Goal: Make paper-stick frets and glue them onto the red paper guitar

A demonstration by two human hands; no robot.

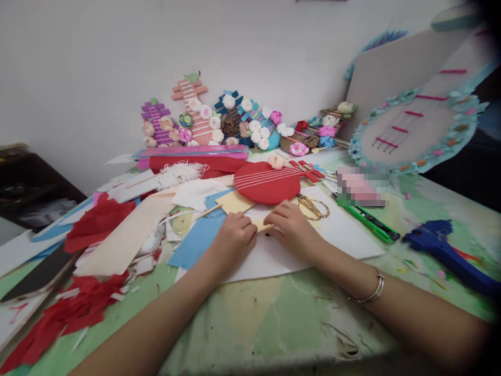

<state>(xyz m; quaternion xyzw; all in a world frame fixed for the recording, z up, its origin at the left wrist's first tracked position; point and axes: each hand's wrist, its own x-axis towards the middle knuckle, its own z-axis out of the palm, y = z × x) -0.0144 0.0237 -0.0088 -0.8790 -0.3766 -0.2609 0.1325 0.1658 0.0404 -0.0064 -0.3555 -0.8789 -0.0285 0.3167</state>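
Observation:
My left hand (234, 236) and my right hand (291, 225) rest close together on a white sheet (336, 237), fingers curled onto a small cream paper piece (263, 225) pinched between them. Just beyond my fingers lies a red paper guitar (270, 183) with white strings and a cream paper rose at its neck. Gold scissors (313, 207) lie right beside my right hand. A silver bangle (373, 292) circles my right wrist. A thin wooden stick (207, 211) lies to the left of my left hand.
Red, blue, cream and white paper scraps (97, 222) cover the table's left. Finished paper guitars with paper flowers (235, 122) lean on the wall. A green utility knife (370, 222), a blue glue gun (442, 245) and a large teal-edged board guitar (415, 130) sit to the right.

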